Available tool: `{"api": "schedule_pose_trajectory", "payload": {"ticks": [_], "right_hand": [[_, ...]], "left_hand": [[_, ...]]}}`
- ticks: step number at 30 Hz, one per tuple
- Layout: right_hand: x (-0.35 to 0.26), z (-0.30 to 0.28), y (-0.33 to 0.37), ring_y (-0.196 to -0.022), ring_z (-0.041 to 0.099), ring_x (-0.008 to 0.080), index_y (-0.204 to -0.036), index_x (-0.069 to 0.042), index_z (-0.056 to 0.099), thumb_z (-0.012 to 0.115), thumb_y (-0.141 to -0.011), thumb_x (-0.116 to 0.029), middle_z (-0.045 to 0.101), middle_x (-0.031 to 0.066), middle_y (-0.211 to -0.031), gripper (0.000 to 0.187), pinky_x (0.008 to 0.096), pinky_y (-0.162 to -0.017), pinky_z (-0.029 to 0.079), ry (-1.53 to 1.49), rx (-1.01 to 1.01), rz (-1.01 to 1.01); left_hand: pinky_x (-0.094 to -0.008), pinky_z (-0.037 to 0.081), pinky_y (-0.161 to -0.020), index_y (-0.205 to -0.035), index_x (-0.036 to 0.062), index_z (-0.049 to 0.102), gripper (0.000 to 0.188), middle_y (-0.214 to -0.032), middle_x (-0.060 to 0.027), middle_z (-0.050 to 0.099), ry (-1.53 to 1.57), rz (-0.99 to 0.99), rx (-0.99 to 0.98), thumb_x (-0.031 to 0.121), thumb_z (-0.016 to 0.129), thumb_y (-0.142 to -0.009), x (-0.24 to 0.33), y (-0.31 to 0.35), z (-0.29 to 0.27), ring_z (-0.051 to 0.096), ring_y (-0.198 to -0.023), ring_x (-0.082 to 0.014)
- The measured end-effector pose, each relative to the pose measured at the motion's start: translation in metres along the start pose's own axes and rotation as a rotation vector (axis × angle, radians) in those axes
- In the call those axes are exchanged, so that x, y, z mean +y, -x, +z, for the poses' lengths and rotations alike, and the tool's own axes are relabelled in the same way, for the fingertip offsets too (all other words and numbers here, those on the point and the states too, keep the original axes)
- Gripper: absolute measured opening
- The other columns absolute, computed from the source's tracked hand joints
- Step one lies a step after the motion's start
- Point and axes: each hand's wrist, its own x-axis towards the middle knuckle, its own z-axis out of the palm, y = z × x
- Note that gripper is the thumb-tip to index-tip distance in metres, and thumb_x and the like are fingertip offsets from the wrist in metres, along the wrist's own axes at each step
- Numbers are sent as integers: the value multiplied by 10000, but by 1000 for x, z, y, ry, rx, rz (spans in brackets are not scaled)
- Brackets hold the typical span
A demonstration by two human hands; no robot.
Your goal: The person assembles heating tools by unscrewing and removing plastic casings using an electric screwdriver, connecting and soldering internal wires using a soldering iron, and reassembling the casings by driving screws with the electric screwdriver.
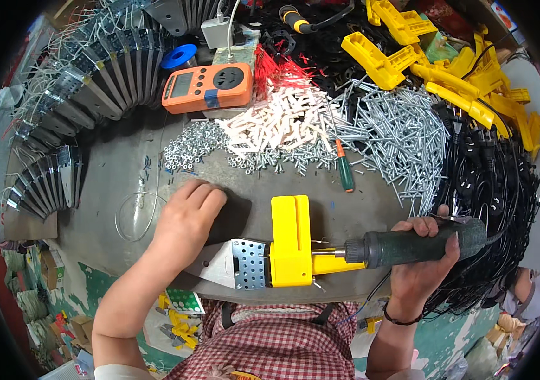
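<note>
My right hand [423,253] is wrapped round a dark green electric screwdriver [409,248], which lies level with its bit pointing left. The bit reaches the side of a yellow plastic housing [290,244] at the table's near edge. Joined to the housing are a perforated metal bracket [249,264] and a pointed grey metal plate [214,265]. My left hand [187,212] is closed with fingers curled downward, just above the pointed plate and short of a heap of small nuts [187,147]. Its fingertips are hidden, so what they hold cannot be made out.
Behind lie white sleeves [276,123], long screws [403,133], a small screwdriver [344,168] and an orange meter [206,87]. Metal plates with wires [102,76] line the left side. Black power cords [485,190] and yellow housings [384,63] crowd the right.
</note>
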Motion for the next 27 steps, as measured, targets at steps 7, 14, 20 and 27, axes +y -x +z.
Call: {"api": "schedule_pose_trajectory", "payload": {"ticks": [7, 14, 20, 27], "right_hand": [[0, 2, 0, -834, 485, 159, -1219, -122, 455, 565, -868, -288, 494, 11, -809, 404, 381, -882, 394, 35, 5, 5], [1, 2, 1, -830, 486, 150, -1166, -126, 462, 587, -851, -293, 495, 4, -808, 378, 374, -867, 400, 76, 35, 9], [1, -4, 0, -816, 477, 141, -1124, -128, 467, 594, -833, -274, 486, -3, -805, 349, 368, -870, 395, 13, -15, 18], [3, 1, -1, -809, 469, 141, -1136, -124, 476, 591, -829, -271, 482, 2, -808, 360, 370, -870, 391, -31, -73, 14]], "left_hand": [[-434, 396, -930, -801, 86, 576, 183, -859, -29, 664, 443, -206, 46, 11, 679, -670, 33, 19, -9, 606, -905, -209], [-480, 236, -1022, -779, 108, 574, 168, -868, 16, 695, 645, -318, 129, 68, 694, -668, 59, 36, 7, 575, -925, -193], [-480, 248, -1016, -766, 108, 575, 163, -861, 11, 695, 629, -311, 144, 64, 692, -662, 58, 37, 10, 581, -907, -190], [-495, 282, -998, -765, 92, 575, 167, -860, -16, 685, 700, -320, 138, 62, 699, -658, 57, 38, 10, 586, -897, -196]]}}
